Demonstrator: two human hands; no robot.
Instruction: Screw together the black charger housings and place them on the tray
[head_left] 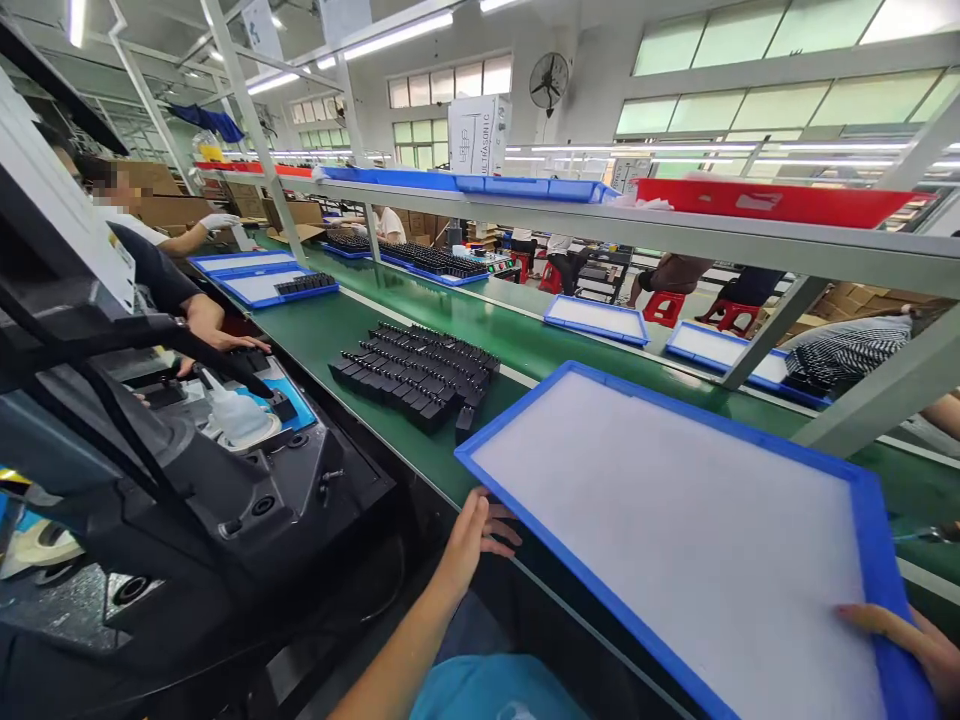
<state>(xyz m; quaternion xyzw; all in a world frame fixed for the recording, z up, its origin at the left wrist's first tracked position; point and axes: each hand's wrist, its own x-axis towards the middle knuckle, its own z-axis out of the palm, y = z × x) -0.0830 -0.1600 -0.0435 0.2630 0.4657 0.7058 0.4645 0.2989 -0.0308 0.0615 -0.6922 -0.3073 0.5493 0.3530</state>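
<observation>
A blue tray (pixel 874 540) with a white lining lies tilted in view over the green belt, right in front of me. My right hand (pixel 911 645) grips its right rim, with the thumb over the top and the other fingers hidden beneath. At the tray's near left edge is my left hand (pixel 480 540), its fingers apart and stretched out. Whether that hand touches the rim I cannot tell. Just beyond the tray's left corner, rows of small black block-shaped parts (pixel 420 375) stand on the belt.
The green conveyor belt (pixel 315 345) runs off to the far left. A black machine (pixel 247 510) stands at left, with a co-worker's hand (pixel 217 335) at it. Overhead, a shelf (pixel 570 215) carries blue trays and a red tray (pixel 772 200). A slanted white post (pixel 877 375) rises at right.
</observation>
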